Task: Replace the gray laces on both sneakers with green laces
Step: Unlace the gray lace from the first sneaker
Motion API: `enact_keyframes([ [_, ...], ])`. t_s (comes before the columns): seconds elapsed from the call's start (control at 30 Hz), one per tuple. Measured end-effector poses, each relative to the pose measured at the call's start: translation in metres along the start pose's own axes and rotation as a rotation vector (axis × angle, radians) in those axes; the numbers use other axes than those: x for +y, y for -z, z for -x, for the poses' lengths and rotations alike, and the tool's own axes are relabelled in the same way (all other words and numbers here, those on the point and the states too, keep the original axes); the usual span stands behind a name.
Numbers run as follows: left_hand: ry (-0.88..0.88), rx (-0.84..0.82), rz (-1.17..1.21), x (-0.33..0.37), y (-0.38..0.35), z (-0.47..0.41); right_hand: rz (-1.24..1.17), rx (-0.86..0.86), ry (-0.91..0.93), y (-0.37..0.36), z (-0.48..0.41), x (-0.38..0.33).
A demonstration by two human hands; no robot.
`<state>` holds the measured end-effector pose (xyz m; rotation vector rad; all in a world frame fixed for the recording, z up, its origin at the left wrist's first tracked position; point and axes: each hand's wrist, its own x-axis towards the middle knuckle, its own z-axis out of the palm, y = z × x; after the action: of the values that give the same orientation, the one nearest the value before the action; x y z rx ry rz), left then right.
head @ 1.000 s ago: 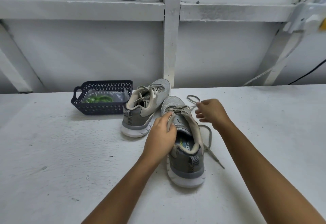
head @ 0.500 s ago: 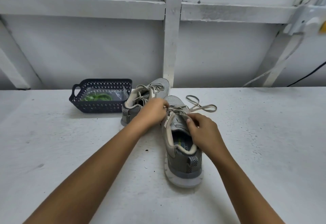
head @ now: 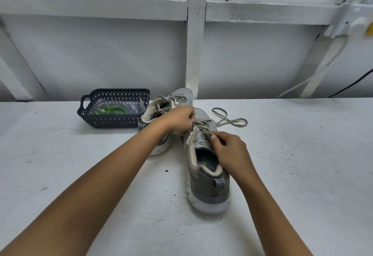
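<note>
Two grey sneakers stand on the white table. The near sneaker (head: 207, 177) points away from me, heel toward me. My left hand (head: 179, 119) pinches its grey lace at the left eyelets. My right hand (head: 230, 151) pinches the lace over the tongue on the right side. A loose loop of the grey lace (head: 230, 121) trails on the table past the toe. The far sneaker (head: 171, 102) sits behind my left hand, still laced in grey. Green laces (head: 112, 110) lie in a clear bag inside the dark basket (head: 109, 121).
A white wall with a vertical post (head: 195, 44) rises right behind the shoes. The basket stands left of the far sneaker. The white table surface (head: 302, 165) stretches wide on both sides.
My left hand moved from the near shoe's collar up to the eyelets. My right hand came back from the loose lace to the tongue area. Over the last half second both hands barely shifted.
</note>
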<state>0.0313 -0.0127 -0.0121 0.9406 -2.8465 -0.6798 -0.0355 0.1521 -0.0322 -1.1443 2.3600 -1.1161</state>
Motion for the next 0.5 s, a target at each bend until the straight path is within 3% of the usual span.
enact_keyframes([
  [0.37, 0.024, -0.024, 0.298, 0.013, 0.024, -0.012, -0.035, -0.009, 0.003, 0.001, -0.001, 0.001],
  [0.5, -0.016, -0.012, -0.002, 0.004, 0.024, -0.006, -0.051, -0.013, 0.013, -0.001, -0.001, 0.003],
])
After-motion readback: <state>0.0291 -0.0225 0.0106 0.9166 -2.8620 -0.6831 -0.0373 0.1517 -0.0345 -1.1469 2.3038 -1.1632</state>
